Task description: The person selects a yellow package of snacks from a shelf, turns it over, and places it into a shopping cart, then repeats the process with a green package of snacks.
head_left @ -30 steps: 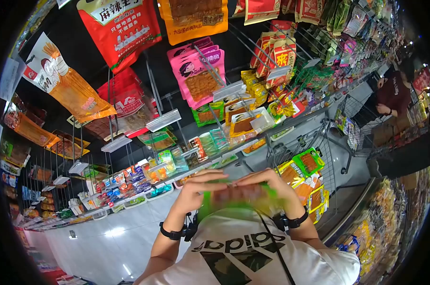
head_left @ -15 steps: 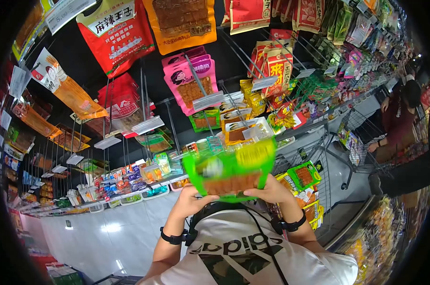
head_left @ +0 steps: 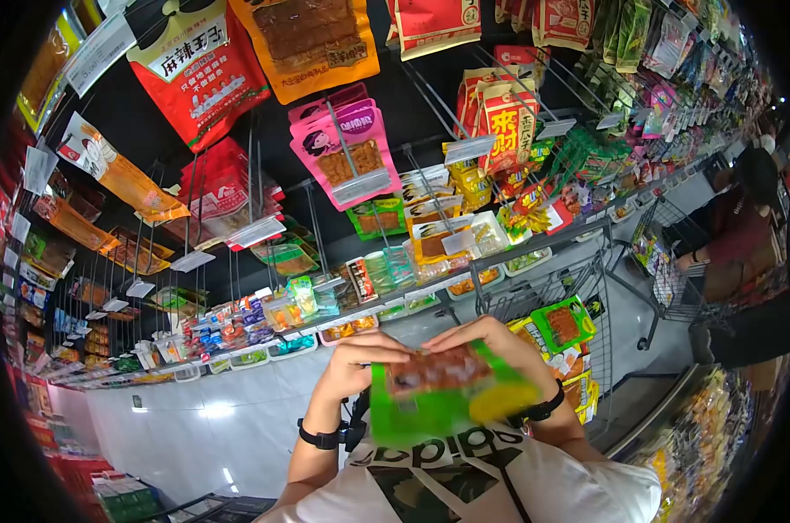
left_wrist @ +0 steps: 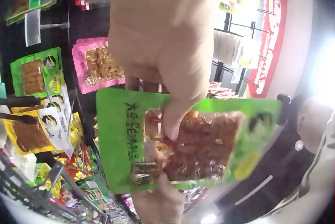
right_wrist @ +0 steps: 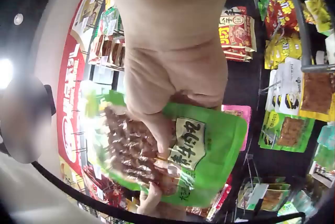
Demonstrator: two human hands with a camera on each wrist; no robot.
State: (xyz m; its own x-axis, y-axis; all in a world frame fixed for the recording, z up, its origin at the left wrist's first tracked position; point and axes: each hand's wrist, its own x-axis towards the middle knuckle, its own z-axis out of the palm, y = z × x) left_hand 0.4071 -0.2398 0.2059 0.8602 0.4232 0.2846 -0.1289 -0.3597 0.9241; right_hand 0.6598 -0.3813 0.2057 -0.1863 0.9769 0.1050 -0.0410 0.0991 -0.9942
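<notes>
A green snack packet (head_left: 412, 418) with a see-through window of brown pieces is held before the chest. My left hand (head_left: 351, 362) grips one end and my right hand (head_left: 491, 340) the other. In the left wrist view, the left thumb (left_wrist: 178, 122) presses on the packet's window (left_wrist: 209, 140), with the fingers hidden behind it. The right wrist view has the right thumb (right_wrist: 159, 137) on the same face of the packet (right_wrist: 214, 145), beside dark printed characters. From the head view, the packet slants down from the fingers towards the white shirt (head_left: 500, 471).
Hanging snack bags, including a red bag (head_left: 199, 74) and pink packets (head_left: 347, 157), line the rack ahead. A wire shopping cart (head_left: 600, 322) at right holds a similar green packet (head_left: 565, 324) and yellow ones. Farther right, another person (head_left: 744, 227) stands by a second cart (head_left: 665, 240).
The packet, earlier blurred, rose above the hands half a second ago and now slants down below the fingers towards the shirt. Both hands have kept hold. The head view has shifted slightly.
</notes>
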